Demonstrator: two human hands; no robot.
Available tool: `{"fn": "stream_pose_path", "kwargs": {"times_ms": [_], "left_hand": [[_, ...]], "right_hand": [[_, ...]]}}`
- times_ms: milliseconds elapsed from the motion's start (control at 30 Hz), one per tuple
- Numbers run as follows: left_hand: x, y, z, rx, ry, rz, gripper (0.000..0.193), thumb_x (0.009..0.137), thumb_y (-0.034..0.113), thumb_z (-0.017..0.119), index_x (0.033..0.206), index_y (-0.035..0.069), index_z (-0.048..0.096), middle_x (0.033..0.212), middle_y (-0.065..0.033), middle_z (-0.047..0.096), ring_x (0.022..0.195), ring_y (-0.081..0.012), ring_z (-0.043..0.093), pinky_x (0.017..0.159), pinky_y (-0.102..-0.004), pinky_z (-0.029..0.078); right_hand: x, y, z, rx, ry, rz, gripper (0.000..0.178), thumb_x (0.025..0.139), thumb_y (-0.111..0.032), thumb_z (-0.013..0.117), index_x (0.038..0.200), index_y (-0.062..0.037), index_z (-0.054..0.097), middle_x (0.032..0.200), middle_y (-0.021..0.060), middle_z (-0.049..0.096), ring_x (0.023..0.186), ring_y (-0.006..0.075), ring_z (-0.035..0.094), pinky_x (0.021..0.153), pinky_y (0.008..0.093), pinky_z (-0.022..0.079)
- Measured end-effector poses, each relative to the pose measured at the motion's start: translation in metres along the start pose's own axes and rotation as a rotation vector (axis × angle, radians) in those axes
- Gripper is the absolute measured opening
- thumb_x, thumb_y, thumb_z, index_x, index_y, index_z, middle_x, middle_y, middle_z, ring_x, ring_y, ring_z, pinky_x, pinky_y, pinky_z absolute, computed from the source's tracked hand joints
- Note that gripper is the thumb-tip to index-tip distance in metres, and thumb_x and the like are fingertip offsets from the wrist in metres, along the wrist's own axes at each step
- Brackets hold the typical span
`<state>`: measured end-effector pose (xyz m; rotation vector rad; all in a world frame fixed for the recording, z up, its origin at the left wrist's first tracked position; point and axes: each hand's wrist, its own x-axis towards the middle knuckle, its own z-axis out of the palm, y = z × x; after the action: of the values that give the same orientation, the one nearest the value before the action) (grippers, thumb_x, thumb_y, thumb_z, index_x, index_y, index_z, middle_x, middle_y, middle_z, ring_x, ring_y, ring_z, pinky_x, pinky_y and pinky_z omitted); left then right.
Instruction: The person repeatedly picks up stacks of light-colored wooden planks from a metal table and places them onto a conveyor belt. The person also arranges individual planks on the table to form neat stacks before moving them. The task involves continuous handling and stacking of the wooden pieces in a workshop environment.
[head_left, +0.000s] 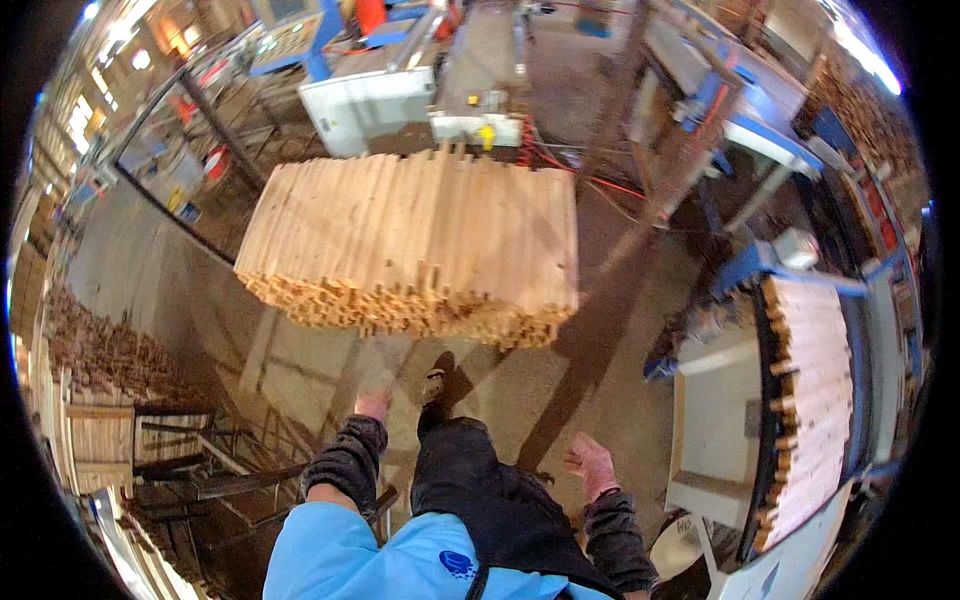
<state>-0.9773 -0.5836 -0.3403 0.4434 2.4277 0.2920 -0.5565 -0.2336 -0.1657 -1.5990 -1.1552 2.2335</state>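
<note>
My left hand [374, 404] hangs below the near edge of a big stack of wooden slats [420, 230], apart from it. Motion blurs that hand, so its fingers do not show well; nothing is seen in it. On the other side of my body, my right hand [592, 465] is held low over the floor, its fingers loosely curled in with nothing visible in them. Both hands look pinkish, with dark sleeves above the wrists. The pale slats lie side by side, their uneven cut ends facing me.
One shoe [433, 385] shows ahead on the concrete floor [620, 390]. At right, a machine bed carries a row of slats [810, 400]. Dark metal frames [230, 470] stand at lower left. A white cabinet [368, 108] and a red cable [610, 187] lie beyond the stack.
</note>
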Motion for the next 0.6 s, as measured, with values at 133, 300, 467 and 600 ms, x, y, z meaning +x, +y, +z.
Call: {"fn": "stream_pose_path", "kwargs": {"times_ms": [133,300,467,600], "left_hand": [[0.106,-0.046,-0.088,-0.934,0.446,-0.201,0.079,0.091,0.034,0.08,0.15,-0.009,0.05,0.126,-0.0243,0.071,0.119,-0.0374,0.067,0.103,-0.0447,0.053],[0.201,-0.073,-0.172,-1.307,0.425,-0.257,0.074,0.09,0.037,0.081,0.151,0.003,0.055,0.113,-0.0124,0.07,0.097,-0.0262,0.066,0.085,-0.0409,0.056],[0.245,-0.062,-0.241,-1.737,0.336,-0.486,0.046,0.097,0.038,0.076,0.135,0.016,0.064,0.105,-0.0001,0.068,0.085,-0.0159,0.063,0.072,-0.0326,0.052],[0.258,-0.055,-0.253,-1.603,0.334,-0.499,0.037,0.103,0.045,0.069,0.123,0.015,0.062,0.109,0.0003,0.069,0.086,-0.0159,0.066,0.071,-0.0337,0.054]], "right_hand": [[0.072,-0.055,0.157,-0.105,-0.154,0.01,0.061,0.102,-0.02,0.073,0.155,0.0008,0.052,0.109,0.0066,0.068,0.091,0.0135,0.065,0.078,0.0301,0.056],[0.15,-0.082,0.336,-0.396,-0.189,0.074,0.065,0.101,-0.025,0.073,0.155,0.0034,0.052,0.12,0.0099,0.07,0.1,0.0177,0.067,0.088,0.0348,0.056],[0.241,-0.092,0.43,-0.746,-0.201,-0.211,0.073,0.099,-0.03,0.075,0.157,0.0051,0.048,0.142,0.0181,0.067,0.125,0.0279,0.066,0.105,0.0385,0.052],[0.319,-0.097,0.467,-0.837,-0.085,-0.443,0.071,0.096,-0.029,0.077,0.154,0.0047,0.052,0.146,0.0231,0.065,0.129,0.0322,0.065,0.105,0.0394,0.053]]}}
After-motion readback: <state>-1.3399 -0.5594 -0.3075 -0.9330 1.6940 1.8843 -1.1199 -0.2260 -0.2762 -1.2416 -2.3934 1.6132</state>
